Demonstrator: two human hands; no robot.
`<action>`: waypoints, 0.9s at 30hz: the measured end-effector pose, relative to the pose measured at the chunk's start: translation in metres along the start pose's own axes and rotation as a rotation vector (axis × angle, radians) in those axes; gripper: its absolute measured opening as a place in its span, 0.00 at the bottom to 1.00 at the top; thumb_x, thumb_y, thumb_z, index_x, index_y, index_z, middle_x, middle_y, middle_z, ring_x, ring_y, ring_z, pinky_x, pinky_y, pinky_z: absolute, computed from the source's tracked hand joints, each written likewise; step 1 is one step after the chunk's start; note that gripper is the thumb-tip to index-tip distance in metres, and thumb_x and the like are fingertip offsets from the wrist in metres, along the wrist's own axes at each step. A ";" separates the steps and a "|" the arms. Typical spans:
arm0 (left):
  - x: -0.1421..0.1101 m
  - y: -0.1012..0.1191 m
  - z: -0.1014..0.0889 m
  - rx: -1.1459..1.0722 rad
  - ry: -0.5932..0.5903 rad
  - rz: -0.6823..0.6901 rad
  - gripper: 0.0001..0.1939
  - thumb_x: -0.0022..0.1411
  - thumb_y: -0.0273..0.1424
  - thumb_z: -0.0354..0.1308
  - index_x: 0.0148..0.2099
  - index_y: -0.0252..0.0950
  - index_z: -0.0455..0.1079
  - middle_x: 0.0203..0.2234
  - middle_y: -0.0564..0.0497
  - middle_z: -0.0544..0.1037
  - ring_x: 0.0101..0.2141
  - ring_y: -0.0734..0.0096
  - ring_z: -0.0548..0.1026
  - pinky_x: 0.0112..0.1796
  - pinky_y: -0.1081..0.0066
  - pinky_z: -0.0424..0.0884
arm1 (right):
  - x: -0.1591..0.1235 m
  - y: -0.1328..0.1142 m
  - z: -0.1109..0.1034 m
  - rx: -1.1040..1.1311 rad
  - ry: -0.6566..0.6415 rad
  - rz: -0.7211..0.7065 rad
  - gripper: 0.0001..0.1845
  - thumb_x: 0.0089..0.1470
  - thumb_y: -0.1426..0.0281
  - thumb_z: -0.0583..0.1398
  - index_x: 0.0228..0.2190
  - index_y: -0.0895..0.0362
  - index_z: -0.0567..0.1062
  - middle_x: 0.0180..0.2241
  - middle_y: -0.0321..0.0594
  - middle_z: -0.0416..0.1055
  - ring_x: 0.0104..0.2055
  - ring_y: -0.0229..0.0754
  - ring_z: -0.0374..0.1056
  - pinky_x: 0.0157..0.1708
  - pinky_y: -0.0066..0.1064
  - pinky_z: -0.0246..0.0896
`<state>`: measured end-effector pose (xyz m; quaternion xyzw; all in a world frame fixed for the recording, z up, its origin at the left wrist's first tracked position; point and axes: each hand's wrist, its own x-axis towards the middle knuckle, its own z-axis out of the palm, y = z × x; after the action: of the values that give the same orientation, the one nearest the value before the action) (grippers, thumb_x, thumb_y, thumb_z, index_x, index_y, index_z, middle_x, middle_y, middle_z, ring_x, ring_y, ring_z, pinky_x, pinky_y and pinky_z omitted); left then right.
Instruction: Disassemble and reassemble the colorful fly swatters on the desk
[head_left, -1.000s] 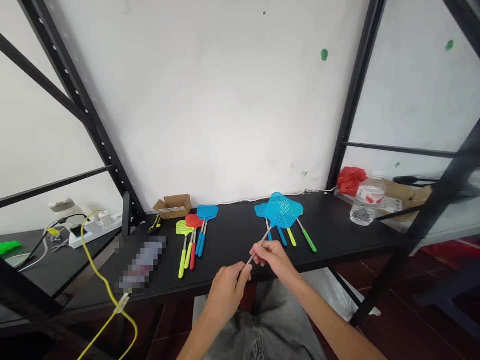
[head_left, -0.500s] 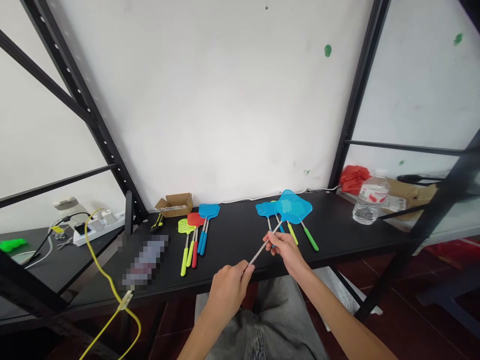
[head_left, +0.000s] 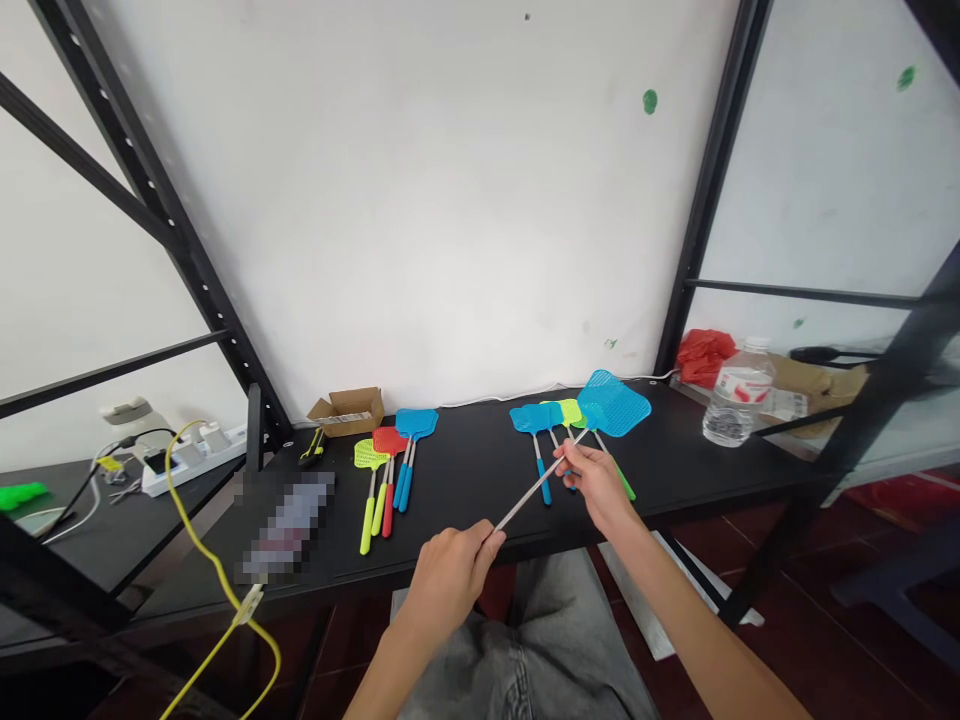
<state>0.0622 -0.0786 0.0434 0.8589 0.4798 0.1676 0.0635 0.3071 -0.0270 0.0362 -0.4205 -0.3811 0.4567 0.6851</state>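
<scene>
A fly swatter [head_left: 619,402] with a blue perforated head and a thin metal shaft slants across in front of me. My left hand [head_left: 456,568] is wrapped round its handle end, which the fingers hide. Farther up, the fingers of my right hand [head_left: 592,478] pinch the shaft below the head. Behind it on the table lie several more swatters: blue ones [head_left: 531,418], a yellow-green one [head_left: 568,410] and one with a green handle [head_left: 627,484], partly covered. To the left rest yellow-green [head_left: 371,454], red [head_left: 389,440] and blue [head_left: 417,424] swatters side by side.
The black table [head_left: 472,470] meets a white wall. At its left are a small cardboard box [head_left: 345,412], a yellow-black cutter [head_left: 312,448], a blurred-out object [head_left: 289,525] and a yellow cable [head_left: 202,530]. A water bottle [head_left: 739,395] stands right, behind a black rack post [head_left: 712,190].
The held swatter's shaft is longer between my hands. My right hand and the blue head have moved right and outward, while my left hand stays nearly in place.
</scene>
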 end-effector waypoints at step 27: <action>0.000 0.002 -0.005 -0.097 0.041 -0.010 0.19 0.73 0.40 0.39 0.32 0.40 0.63 0.19 0.56 0.65 0.21 0.69 0.63 0.26 0.70 0.47 | -0.041 0.015 0.042 -0.133 -0.550 0.103 0.25 0.56 0.49 0.60 0.32 0.60 0.78 0.24 0.38 0.69 0.25 0.36 0.65 0.23 0.26 0.54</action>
<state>0.0618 -0.0796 0.0485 0.8488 0.4764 0.2079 0.0962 0.2524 -0.0529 0.0315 -0.3436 -0.5598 0.5618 0.5029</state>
